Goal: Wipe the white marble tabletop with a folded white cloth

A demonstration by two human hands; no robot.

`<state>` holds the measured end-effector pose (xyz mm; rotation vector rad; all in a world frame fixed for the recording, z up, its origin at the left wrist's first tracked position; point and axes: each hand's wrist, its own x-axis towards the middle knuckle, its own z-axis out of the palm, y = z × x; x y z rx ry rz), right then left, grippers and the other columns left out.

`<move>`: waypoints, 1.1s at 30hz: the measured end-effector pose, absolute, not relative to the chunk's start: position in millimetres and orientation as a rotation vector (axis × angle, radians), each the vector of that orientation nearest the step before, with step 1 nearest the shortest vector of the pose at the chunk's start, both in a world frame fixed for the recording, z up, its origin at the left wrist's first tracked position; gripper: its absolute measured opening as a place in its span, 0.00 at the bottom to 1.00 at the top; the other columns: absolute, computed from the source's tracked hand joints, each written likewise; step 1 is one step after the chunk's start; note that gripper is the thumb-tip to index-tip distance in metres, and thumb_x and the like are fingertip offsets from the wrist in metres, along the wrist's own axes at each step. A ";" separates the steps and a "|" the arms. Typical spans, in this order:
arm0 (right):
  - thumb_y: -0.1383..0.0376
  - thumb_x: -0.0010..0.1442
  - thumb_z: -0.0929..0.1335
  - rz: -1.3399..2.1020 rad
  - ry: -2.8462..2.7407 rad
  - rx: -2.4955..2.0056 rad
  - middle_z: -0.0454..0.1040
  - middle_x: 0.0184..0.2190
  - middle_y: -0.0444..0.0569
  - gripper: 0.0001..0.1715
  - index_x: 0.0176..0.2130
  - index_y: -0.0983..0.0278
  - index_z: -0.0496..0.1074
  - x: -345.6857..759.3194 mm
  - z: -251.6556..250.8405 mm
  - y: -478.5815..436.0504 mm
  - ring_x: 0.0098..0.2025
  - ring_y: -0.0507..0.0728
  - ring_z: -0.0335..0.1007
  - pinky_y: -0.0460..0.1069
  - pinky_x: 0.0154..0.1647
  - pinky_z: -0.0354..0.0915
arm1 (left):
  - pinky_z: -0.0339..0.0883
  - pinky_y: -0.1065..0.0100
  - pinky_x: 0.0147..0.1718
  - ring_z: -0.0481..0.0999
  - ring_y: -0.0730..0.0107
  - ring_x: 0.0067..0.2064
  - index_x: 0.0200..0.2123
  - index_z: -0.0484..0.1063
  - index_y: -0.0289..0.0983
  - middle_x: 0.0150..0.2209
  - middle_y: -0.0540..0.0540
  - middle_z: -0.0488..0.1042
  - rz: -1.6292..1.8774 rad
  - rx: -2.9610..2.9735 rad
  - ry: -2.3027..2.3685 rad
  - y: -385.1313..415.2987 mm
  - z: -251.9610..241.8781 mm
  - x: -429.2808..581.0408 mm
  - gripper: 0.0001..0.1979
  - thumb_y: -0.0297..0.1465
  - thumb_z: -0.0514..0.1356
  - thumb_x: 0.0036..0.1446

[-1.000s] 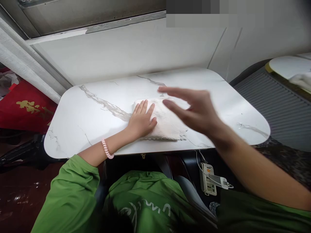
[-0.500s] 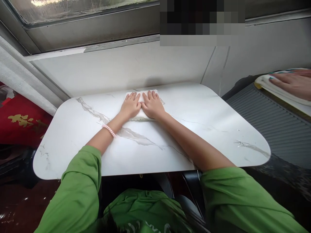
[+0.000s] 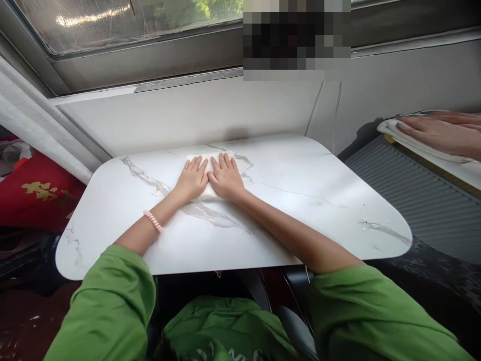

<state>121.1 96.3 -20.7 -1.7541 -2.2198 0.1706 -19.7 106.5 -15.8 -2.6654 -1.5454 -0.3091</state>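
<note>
- Together, our left hand [image 3: 192,178] and right hand [image 3: 227,178] lie palm down, flattened wide with the fingers slightly apart and the thumbs close beside each other.
- Under both palms we have a white cloth [image 3: 208,194], placed a little left of the middle of the table [image 3: 293,215] and nearer its far edge; its border shows beyond our fingertips and between the hands. How it is folded beneath the palms, we cannot tell.
- Around our left forearm [image 3: 131,238] we wear a pink coiled band [image 3: 153,220], and farther back our green sleeves [image 3: 105,301] are pushed up.
- Below the near edge we see our green shirt [image 3: 225,321], its pale lettering partly visible.
- Beyond the far edge we face a pale wall [image 3: 169,123], with a window [image 3: 150,20] above.
- Off to our left are a whitish curtain [image 3: 37,115] and, lower, a red bag [image 3: 33,213] with gold writing.
- Off to our right, another person's hand [image 3: 432,133] rests flat on a second cloth [image 3: 389,129] over a neighbouring table [image 3: 466,170], above a grey ribbed panel [image 3: 413,195].
</note>
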 end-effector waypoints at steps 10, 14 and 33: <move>0.56 0.65 0.56 0.437 -2.411 -1.308 0.34 0.68 0.54 0.38 0.67 0.66 0.40 121.8 -24.0 -50.7 0.68 0.61 0.21 0.64 0.67 0.31 | 0.42 0.49 0.62 0.44 0.53 0.67 0.63 0.51 0.26 0.65 0.32 0.51 -0.253 -2.708 -1.471 -52.4 -0.8 -51.6 0.27 0.30 0.44 0.62; 0.55 0.65 0.57 0.571 -2.404 -1.224 0.32 0.68 0.53 0.38 0.68 0.64 0.38 123.3 -20.6 -57.1 0.68 0.59 0.22 0.63 0.66 0.36 | 0.44 0.49 0.62 0.45 0.53 0.67 0.63 0.51 0.26 0.65 0.33 0.51 -0.212 -2.679 -1.489 -69.7 2.9 -57.1 0.27 0.30 0.44 0.62; 0.67 0.63 0.56 0.163 -2.341 -1.439 0.53 0.64 0.61 0.31 0.63 0.77 0.54 35.0 -18.7 167.7 0.66 0.62 0.44 0.57 0.66 0.38 | 0.41 0.56 0.63 0.50 0.61 0.65 0.62 0.56 0.32 0.64 0.39 0.55 -0.314 -2.558 -1.770 163.8 -6.5 -104.8 0.25 0.29 0.44 0.61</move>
